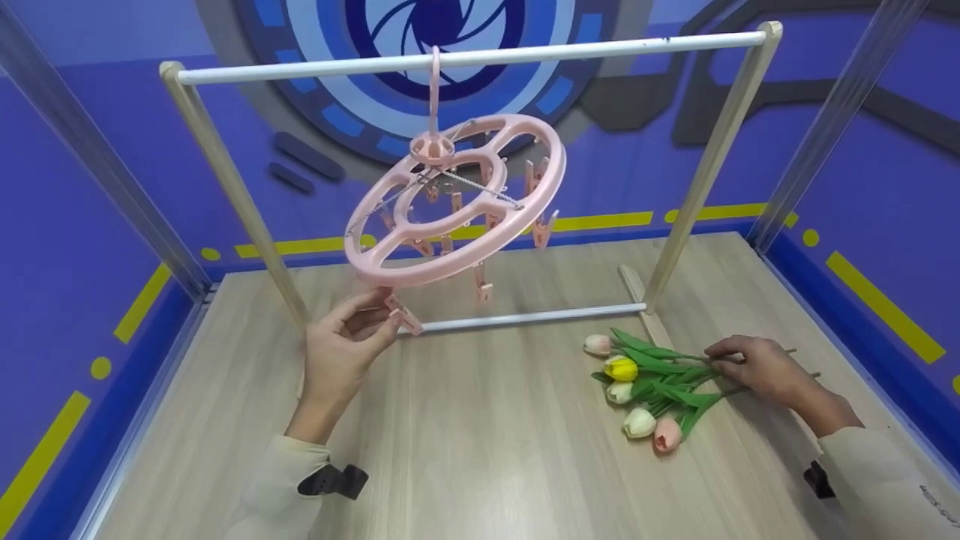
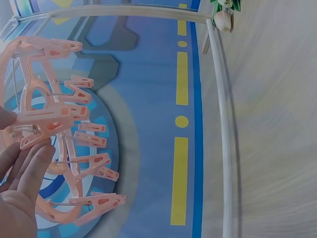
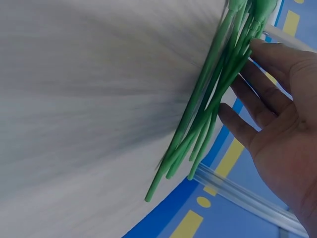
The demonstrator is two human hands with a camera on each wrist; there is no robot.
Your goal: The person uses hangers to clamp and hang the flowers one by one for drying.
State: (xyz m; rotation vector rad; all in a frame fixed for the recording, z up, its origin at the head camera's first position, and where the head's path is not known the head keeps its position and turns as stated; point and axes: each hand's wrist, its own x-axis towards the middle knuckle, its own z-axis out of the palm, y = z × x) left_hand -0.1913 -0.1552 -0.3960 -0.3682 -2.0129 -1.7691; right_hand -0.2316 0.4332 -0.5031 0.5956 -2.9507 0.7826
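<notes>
My left hand [image 1: 341, 349] pinches a pink clothes peg [image 1: 405, 315] on the low near edge of a round pink peg hanger [image 1: 480, 251]. The hanger tilts, its far right side higher. In the left wrist view the thumb and fingers lie on either side of the peg [image 2: 47, 124], with several other pegs hanging beyond. My right hand [image 1: 765, 371] is at the stems of a bunch of artificial tulips [image 1: 667, 382] lying on the table. The right wrist view shows its loosely bent fingertips right at the green stems [image 3: 205, 111]. Pink, white and yellow blooms point left.
The hanger hooks over the white top bar [image 1: 600, 51] of a drying rack with wooden side posts [image 1: 709, 172]. A white lower bar [image 1: 540, 316] runs behind the hands. Blue patterned walls [image 1: 67, 202] enclose the wooden table [image 1: 480, 435] at the back and sides.
</notes>
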